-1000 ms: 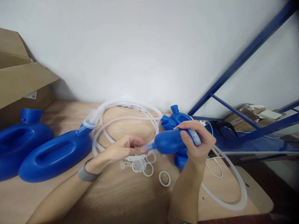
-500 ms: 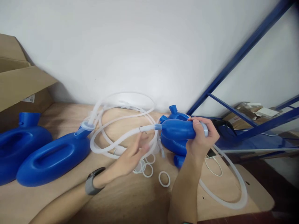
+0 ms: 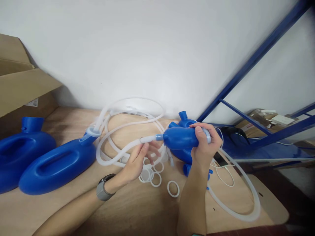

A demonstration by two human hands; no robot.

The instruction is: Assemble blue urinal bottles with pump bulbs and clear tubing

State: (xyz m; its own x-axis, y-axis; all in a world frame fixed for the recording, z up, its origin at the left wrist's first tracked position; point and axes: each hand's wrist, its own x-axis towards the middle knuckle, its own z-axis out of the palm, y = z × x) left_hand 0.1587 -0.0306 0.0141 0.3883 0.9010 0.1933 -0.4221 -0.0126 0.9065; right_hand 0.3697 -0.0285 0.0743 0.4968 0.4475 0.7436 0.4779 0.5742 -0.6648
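My right hand (image 3: 206, 141) is wrapped round the pale-rimmed end of a blue hollow plastic piece (image 3: 181, 137), holding it sideways above the table. From its narrow, light-blue nozzle (image 3: 159, 137) a translucent hose (image 3: 133, 143) runs left. A thin wire clamp (image 3: 141, 140) sits round the hose a little short of the nozzle. My left hand (image 3: 138, 160) is just below the hose, its thumb close to the clamp and its fingers apart. Whether it touches the clamp is unclear. Blue handled bottles (image 3: 59, 164) lie to the left; one has the hose's white cap on its neck.
Several white rings (image 3: 173, 189) lie on the wooden table (image 3: 137, 209). Another blue bottle (image 3: 183, 155) is behind my right hand. A cardboard box (image 3: 27, 88) stands at left; a phone (image 3: 220, 159) with a white cable and a blue metal rack (image 3: 246, 73) are at right.
The blue piece and hose end have shifted left in my right hand. My left hand has come up close under the hose by the clamp, its fingers less blurred.
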